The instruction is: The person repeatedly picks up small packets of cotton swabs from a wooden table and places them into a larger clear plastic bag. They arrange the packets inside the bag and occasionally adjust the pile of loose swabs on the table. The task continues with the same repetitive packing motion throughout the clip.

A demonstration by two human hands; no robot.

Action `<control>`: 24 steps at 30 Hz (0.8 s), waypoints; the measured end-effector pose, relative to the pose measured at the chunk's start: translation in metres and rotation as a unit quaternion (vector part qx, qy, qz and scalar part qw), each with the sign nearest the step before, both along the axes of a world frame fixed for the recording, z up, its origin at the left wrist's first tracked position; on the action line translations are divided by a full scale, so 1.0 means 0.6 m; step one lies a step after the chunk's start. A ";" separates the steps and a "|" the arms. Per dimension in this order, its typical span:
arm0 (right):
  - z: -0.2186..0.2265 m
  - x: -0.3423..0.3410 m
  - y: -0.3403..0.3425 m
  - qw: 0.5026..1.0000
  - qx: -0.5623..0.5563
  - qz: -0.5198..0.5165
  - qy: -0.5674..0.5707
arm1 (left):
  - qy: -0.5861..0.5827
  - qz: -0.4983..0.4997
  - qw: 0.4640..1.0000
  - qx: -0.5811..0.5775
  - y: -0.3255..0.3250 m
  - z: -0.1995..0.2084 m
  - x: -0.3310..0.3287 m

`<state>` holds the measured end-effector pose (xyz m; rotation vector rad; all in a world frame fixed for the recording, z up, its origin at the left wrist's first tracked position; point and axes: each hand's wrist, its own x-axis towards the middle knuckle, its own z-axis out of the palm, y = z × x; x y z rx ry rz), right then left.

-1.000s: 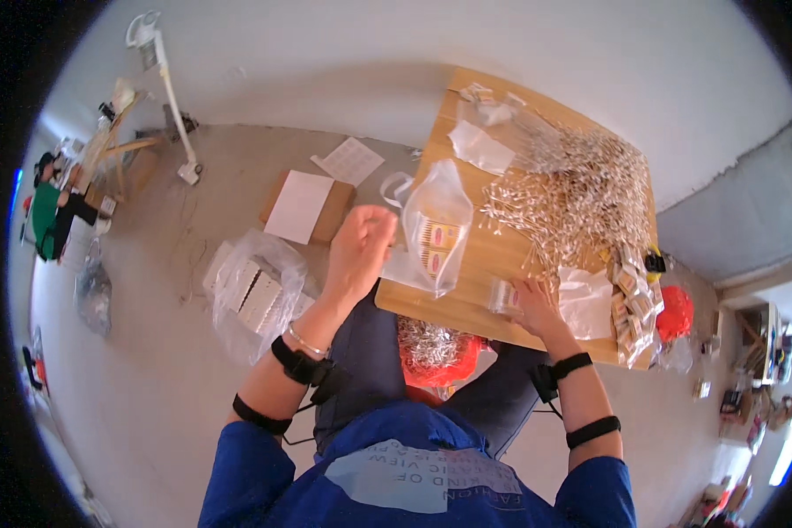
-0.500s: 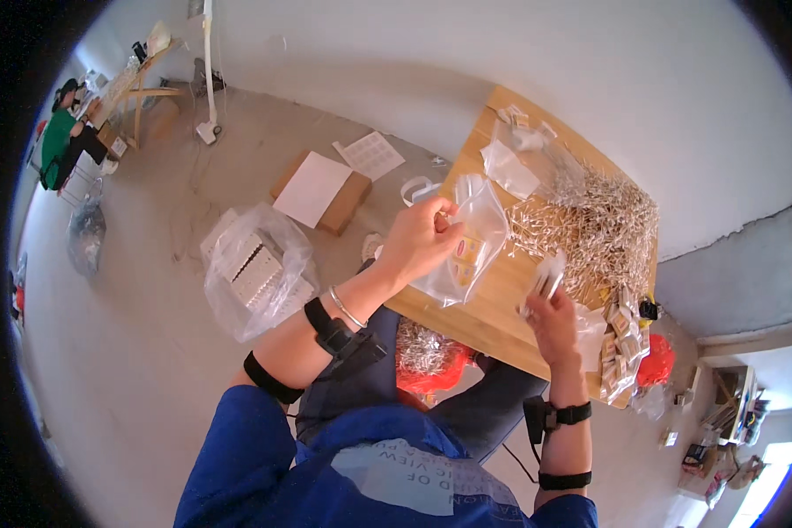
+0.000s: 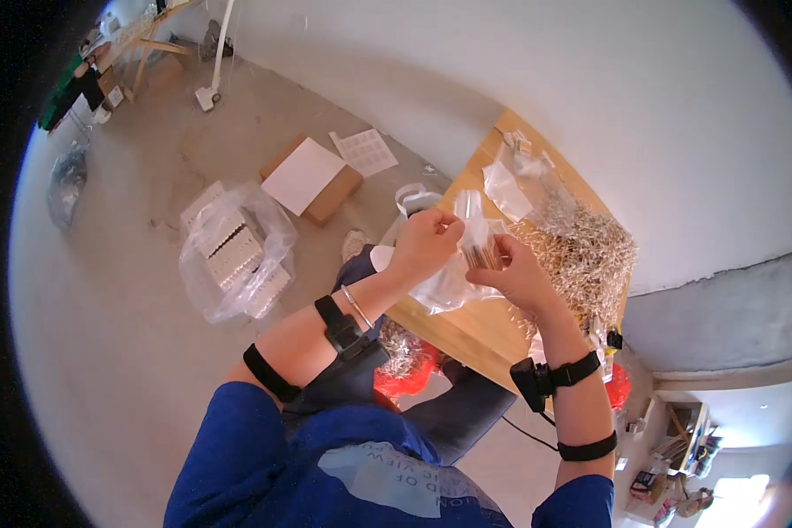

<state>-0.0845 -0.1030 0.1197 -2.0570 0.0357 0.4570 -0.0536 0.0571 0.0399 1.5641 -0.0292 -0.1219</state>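
The left hand is closed in a pinch on the upper edge of a small clear plastic bag, thumb and fingers gripping the rim so that the bag hangs down and slightly toward the person, above the near edge of the light wooden table. The right hand sits just to the right of it, fingers curled around a short bundle of thin metal pins whose ends show at the fingertips. The bundle's long axis runs roughly upright in the picture, and its tips touch or overlap the bag's upper part just below the left hand's pinch; whether they are already inside the mouth cannot be told. So the bag opening lies directly left of the right hand, the two hands nearly meeting. Beyond them, farther along the table, lies a large loose heap of the same silvery pins, with more empty clear bags at the far corner. On the floor to the left stand a flat brown cardboard box and a big transparent sack of white trays.
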 end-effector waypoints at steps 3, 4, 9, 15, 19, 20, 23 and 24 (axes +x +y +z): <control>0.008 0.000 -0.012 0.997 -0.073 0.033 0.018 | -0.042 0.015 0.998 0.042 -0.006 0.002 -0.008; 0.008 0.001 -0.018 0.995 -0.085 0.040 0.026 | -0.060 0.023 0.996 0.060 -0.008 0.003 -0.009; -0.002 -0.002 -0.043 0.995 -0.076 0.030 0.065 | -0.089 0.031 0.993 0.072 -0.006 0.009 -0.018; -0.011 -0.019 -0.034 0.982 -0.168 0.076 -0.028 | -0.095 0.024 0.986 0.134 -0.004 0.034 -0.024; -0.009 -0.021 -0.003 0.947 -0.292 0.102 -0.085 | -0.107 -0.001 0.983 0.150 0.000 0.035 -0.032; -0.016 -0.015 -0.002 0.941 -0.306 0.112 -0.091 | -0.114 -0.002 0.982 0.151 0.001 0.034 -0.033; -0.074 0.019 -0.022 0.923 -0.340 0.134 -0.123 | -0.141 -0.016 0.979 0.148 -0.003 0.034 -0.034; -0.119 0.037 -0.036 0.918 -0.343 0.142 -0.142 | -0.150 -0.028 0.977 0.148 -0.006 0.033 -0.033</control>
